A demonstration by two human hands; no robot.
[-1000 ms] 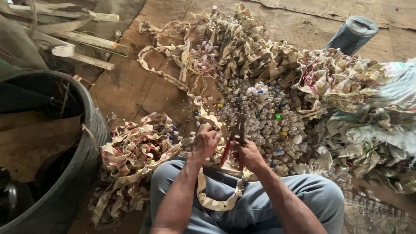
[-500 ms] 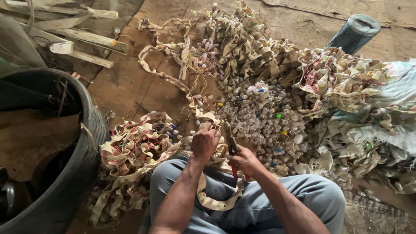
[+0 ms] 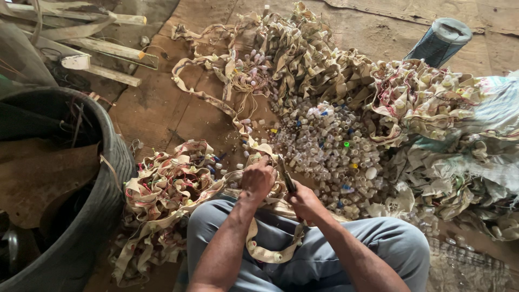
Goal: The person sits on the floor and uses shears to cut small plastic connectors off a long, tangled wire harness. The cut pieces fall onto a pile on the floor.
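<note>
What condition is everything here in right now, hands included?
Left hand: closed on the fabric strip.
Right hand: gripping the dark cutting tool.
Fabric strip: draped across the lap.
Small caps: loose in a heap.
Black tub: open.
Blue cylinder: tilted.

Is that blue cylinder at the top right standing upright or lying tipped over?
Tilted: the blue cylinder leans, grey cap up, its lower end hidden behind the strip pile.

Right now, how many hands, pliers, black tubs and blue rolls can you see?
Hands: 2 (left hand gripping the beige strap, right hand gripping the pliers)
Pliers: 1
Black tub: 1
Blue mesh roll: 1
Total: 5
</note>
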